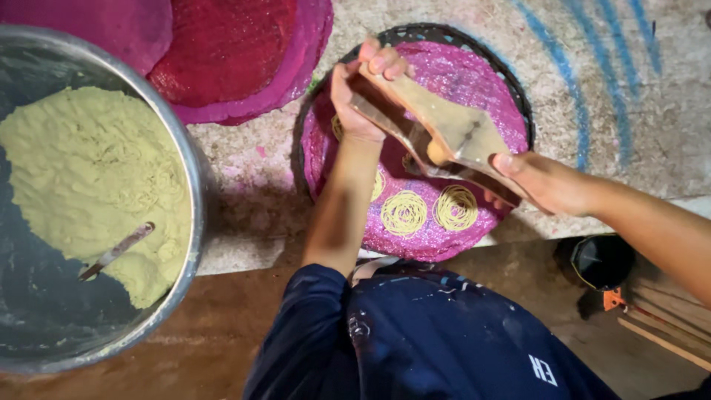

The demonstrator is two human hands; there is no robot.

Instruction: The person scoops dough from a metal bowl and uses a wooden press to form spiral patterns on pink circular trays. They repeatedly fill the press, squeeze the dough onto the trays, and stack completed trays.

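I hold a flat wooden press (444, 133) over a round pink mat (474, 74) that lies on a dark woven tray (415, 33). My left hand (359, 92) grips the press's far end. My right hand (537, 181) grips its near end. Pale dough shows in the hole at the middle of the press. Thin yellow noodle spirals (404, 213) lie on the mat under the press, another spiral (455, 207) beside it.
A big metal pot (194, 159) at the left holds yellow-green dough (89, 170) with a spoon handle (118, 250) stuck in it. Stacked pink and red mats (237, 52) lie at the back. A black round object (601, 259) sits at the right.
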